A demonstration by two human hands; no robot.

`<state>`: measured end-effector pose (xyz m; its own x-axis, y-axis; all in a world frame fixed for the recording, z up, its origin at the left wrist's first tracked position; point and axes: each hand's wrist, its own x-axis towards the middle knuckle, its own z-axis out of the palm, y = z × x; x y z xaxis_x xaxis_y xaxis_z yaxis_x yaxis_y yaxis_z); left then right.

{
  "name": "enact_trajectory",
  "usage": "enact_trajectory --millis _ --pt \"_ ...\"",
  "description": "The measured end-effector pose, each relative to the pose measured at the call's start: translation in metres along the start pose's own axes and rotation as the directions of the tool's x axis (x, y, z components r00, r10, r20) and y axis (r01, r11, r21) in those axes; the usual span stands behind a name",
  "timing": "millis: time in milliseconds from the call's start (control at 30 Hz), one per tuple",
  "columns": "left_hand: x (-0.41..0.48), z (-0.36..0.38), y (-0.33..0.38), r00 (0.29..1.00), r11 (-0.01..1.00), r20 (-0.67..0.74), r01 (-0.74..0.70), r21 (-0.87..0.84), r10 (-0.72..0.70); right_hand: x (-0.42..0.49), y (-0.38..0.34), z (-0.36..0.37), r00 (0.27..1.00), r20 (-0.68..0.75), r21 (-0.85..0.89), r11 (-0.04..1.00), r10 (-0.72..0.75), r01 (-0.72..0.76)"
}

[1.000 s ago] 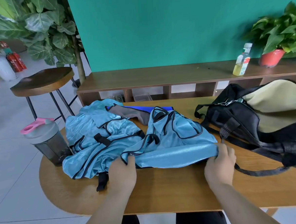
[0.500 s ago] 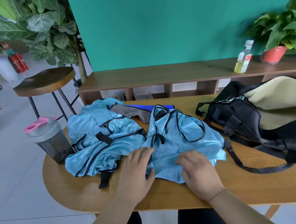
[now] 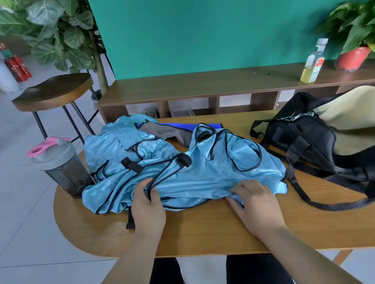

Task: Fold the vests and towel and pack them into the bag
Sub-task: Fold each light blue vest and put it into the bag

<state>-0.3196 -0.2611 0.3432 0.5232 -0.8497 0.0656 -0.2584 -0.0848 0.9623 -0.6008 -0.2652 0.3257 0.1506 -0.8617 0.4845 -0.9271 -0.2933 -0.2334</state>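
A light blue vest (image 3: pixel 206 176) lay spread across the middle of the table (image 3: pixel 210 231), its near hem a little back from the table's near edge, with a strip of bare wood between them. The left hand (image 3: pixel 148 207) pinched the vest's black trim between thumb and fingers at the hem's left end. The right hand (image 3: pixel 255 203) lay on the hem's right end with its fingers curled into the bunched cloth. A second vest (image 3: pixel 116 151) sat crumpled just left of the first and overlapped it, reaching the table's rounded left edge, where a shaker (image 3: pixel 62 168) stood touching it. The towel (image 3: pixel 172 131), blue and grey, lay at the far edge, mostly covered by both vests. The bag (image 3: pixel 311 142) stood open on the right, just beside the spread vest, and its strap (image 3: pixel 319 203) looped over the wood near the right hand. Beyond the table ran a low shelf (image 3: pixel 200 83), and a stool (image 3: pixel 54 91) stood well apart at the left. The bag's right side was cut off by the frame, and its inside showed only a pale lining. The vests' folds hid how they lay beneath, and a black strip hanging under the left hand was hard to place.
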Motion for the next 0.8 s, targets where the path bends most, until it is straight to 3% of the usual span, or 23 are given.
enact_trajectory --millis 167,333,400,467,533,633,800 --pt "-0.007 -0.006 0.005 0.999 0.991 0.01 0.034 -0.131 -0.033 0.003 0.002 -0.002 0.982 -0.141 -0.092 0.986 0.126 -0.14" --pt "-0.012 -0.002 0.007 0.999 0.996 0.006 -0.05 -0.071 0.051 0.002 0.001 -0.008 0.952 -0.225 -0.166 0.955 0.206 -0.246" --pt "-0.011 -0.002 0.004 0.997 0.998 0.033 -0.065 -0.015 0.065 -0.001 -0.005 -0.009 0.974 -0.223 -0.159 0.984 0.04 -0.077" --pt "-0.01 -0.002 0.002 0.996 0.998 0.064 -0.06 0.019 0.059 -0.003 -0.009 -0.009 0.976 -0.132 -0.1 0.982 -0.173 0.16" --pt "-0.01 -0.004 0.0 0.996 0.999 0.083 -0.045 0.003 0.045 -0.002 -0.009 -0.008 0.972 -0.009 -0.011 0.972 -0.233 0.233" --pt "-0.01 -0.007 0.001 0.997 0.998 0.071 0.001 -0.069 0.004 0.002 -0.003 -0.003 0.99 0.085 -0.019 0.993 -0.113 0.115" --pt "-0.008 -0.012 0.007 0.993 0.959 0.041 0.121 -0.255 -0.114 0.004 0.002 0.002 0.99 0.061 -0.076 0.989 0.129 -0.124"
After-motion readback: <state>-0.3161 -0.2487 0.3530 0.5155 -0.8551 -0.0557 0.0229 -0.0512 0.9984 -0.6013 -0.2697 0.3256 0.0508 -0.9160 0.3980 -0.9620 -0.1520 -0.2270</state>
